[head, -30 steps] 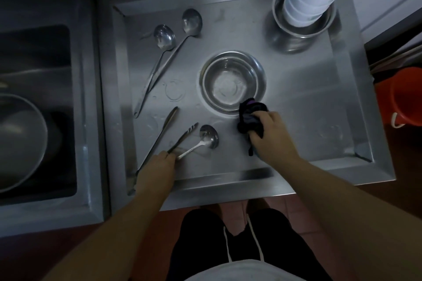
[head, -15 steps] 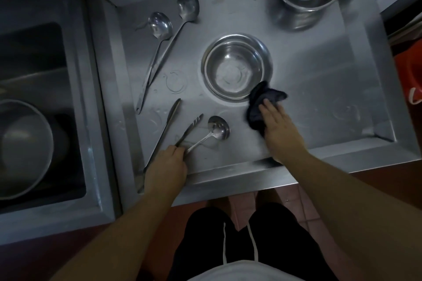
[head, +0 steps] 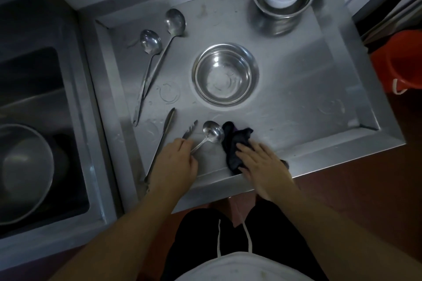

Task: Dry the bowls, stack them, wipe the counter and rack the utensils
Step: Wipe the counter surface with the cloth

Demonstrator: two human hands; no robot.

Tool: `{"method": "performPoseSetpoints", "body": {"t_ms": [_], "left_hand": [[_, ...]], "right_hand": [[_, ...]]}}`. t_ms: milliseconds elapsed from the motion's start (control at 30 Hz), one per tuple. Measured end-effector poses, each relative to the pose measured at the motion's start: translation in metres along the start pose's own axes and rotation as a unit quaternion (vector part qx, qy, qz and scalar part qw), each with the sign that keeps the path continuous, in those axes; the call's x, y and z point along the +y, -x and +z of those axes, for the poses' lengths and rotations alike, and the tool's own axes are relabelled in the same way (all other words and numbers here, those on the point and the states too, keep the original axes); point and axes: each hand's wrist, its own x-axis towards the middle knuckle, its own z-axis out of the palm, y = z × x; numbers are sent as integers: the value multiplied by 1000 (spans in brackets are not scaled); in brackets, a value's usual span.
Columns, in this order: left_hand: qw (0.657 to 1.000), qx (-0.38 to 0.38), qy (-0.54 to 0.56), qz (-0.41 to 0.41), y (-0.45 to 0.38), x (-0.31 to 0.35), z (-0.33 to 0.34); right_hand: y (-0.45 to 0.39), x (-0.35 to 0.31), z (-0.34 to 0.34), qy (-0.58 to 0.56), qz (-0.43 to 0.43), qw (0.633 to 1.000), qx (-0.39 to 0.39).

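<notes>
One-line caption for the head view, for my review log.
Right hand presses a dark cloth on the steel counter while left hand holds a spoon handle.

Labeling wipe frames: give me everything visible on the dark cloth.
The dark cloth is small, black or navy with a hint of purple, soft and crumpled. It lies flat on the steel counter near its front edge. The right hand presses on it with open fingers. Its left edge sits against the bowl of the small ladle.

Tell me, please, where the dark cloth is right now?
The dark cloth lies under the right hand at the counter's near edge, beside the small ladle.
</notes>
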Motion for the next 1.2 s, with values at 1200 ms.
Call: {"method": "performPoseSetpoints", "body": {"t_ms": [1200], "left_hand": [[998,35,57,14,-154,168,17]], "right_hand": [[22,314,-83,129,-133,982,-42]]}}
